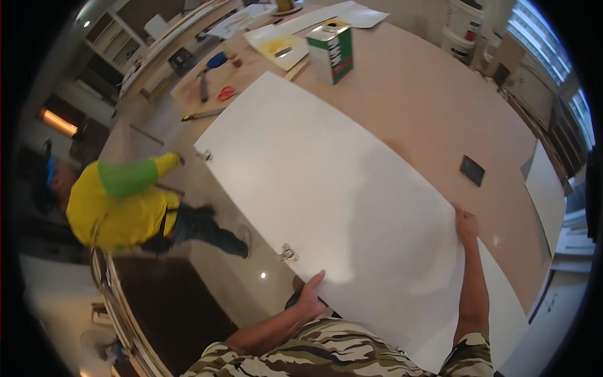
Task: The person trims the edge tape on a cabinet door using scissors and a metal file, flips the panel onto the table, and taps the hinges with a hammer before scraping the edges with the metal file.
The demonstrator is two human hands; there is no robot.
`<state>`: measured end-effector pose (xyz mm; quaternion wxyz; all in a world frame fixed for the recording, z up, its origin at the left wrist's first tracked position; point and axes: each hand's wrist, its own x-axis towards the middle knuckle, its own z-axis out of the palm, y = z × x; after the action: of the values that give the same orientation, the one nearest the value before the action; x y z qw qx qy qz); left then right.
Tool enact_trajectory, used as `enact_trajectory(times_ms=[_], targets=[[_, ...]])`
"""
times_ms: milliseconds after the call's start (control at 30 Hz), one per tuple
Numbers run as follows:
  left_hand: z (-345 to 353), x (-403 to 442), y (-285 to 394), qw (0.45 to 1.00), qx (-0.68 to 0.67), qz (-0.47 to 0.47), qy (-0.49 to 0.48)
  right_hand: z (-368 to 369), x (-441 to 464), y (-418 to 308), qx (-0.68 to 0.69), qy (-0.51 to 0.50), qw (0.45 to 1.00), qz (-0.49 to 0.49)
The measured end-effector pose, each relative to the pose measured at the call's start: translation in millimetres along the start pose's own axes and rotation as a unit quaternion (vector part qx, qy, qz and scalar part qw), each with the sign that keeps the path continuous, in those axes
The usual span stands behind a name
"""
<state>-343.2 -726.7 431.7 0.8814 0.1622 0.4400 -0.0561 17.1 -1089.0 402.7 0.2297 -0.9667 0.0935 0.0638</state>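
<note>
A long white panel (320,182) lies slanted across the table and reaches the camouflage shirt at the bottom. Two metal hinges, an upper one (205,155) and a lower one (288,253), are fixed along its left edge. My left hand (310,296) grips that edge just below the lower hinge, thumb on top and the other fingers hidden under the panel. On the right edge, my right hand (466,224) is closed around the panel's rim. A dark flat rectangular piece (472,171) lies on the table beyond my right hand.
On the brown table (402,81) stand a green and white can (331,53), red scissors (227,93), a hammer (203,87) and a cutter (202,115). A person in a yellow shirt (119,204) is at the left. White buckets (461,28) stand behind; another white sheet (545,195) lies right.
</note>
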Motion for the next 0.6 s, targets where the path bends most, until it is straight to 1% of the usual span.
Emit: enact_trajectory(times_ms=[67,167,367,467,533,600], targets=[[3.7,-3.1,1.7,1.0,0.0,-0.005,0.006,-5.3,2.5,1.8,0.017,-0.015,1.0,0.013],[-9.0,2.3,2.8,0.999,0.018,-0.028,-0.009,-15.2,6.5,-1.9,0.02,-0.04,0.998,0.052],[-10.4,-5.9,13.5,0.989,0.107,-0.086,-0.055,-14.0,28.5,5.9,0.059,-0.045,0.996,0.054],[-20.8,-1.4,18.2,0.976,0.181,-0.101,-0.066,-21.1,43.5,26.2,0.205,-0.068,0.975,0.056],[-26.8,-1.8,22.9,0.966,0.222,-0.119,-0.063,-44.3,45.9,27.3,0.12,-0.016,0.986,0.113],[-33.1,-1.2,27.7,0.942,0.305,-0.121,-0.073,-62.3,54.4,23.0,0.045,0.064,0.994,0.071]])
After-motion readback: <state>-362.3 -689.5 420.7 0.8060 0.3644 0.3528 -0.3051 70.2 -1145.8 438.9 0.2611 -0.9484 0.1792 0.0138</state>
